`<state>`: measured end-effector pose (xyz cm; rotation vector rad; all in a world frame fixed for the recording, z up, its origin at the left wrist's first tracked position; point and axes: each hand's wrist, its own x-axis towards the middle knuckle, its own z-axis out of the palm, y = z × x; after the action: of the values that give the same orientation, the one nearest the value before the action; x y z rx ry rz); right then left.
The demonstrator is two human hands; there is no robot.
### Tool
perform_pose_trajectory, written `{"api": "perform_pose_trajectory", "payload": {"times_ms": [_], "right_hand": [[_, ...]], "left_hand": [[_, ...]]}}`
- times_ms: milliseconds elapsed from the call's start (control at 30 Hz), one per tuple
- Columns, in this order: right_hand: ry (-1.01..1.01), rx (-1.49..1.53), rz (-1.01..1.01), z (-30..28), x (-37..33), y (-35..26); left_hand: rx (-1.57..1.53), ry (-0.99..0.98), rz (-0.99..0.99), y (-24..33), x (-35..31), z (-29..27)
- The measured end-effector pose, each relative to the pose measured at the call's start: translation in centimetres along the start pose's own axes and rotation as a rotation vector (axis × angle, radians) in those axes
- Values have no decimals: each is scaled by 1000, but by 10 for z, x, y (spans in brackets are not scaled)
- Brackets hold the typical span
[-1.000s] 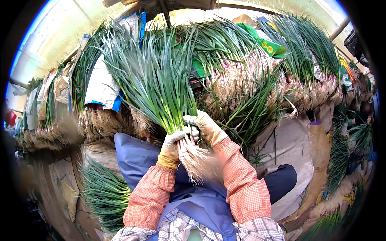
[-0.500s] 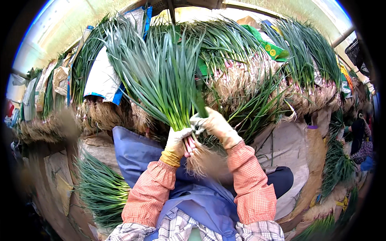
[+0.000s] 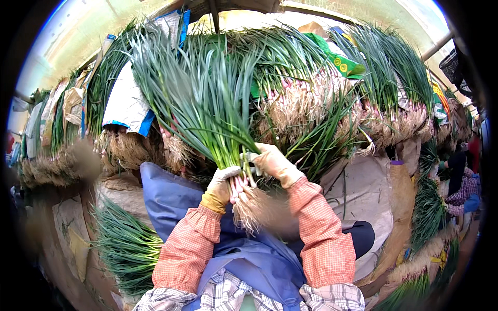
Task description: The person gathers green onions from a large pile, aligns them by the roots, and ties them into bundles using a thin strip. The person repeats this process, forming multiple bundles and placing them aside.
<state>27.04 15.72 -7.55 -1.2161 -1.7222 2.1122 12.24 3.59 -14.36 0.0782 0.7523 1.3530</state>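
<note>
A thick bunch of green garlic, with long flat leaves, pinkish stem ends and pale hanging roots, stands upright in front of me. My gloved left hand is wrapped round its stems just above the pink ends. My gloved right hand is closed on a single green garlic stalk at the bunch's right side. That stalk lies against the others, its fingertips' hold partly hidden. The roots dangle over my blue apron.
A long heap of green garlic stretches across the far side, with sacks among it. Loose stalks lie to the right of my hands. Another bunch rests at my left. Further right, another person's sleeve shows.
My right hand has brought its stalk down and left against the bunch, where it stood apart before. The left hand keeps its hold; the whole view has shifted slightly.
</note>
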Motion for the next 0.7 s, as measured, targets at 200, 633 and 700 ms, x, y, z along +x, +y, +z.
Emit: {"api": "perform_pose_trajectory", "payload": {"times_ms": [200,633,700], "right_hand": [[567,-866,-668,-11,33,39],[-217,-700,446,-159,-71,39],[367,-534,-44,-156,-36,-18]], "left_hand": [[-92,-37,-155,2,-2,0],[-32,-25,312,62,26,45],[-153,-191,343,53,39,48]]}}
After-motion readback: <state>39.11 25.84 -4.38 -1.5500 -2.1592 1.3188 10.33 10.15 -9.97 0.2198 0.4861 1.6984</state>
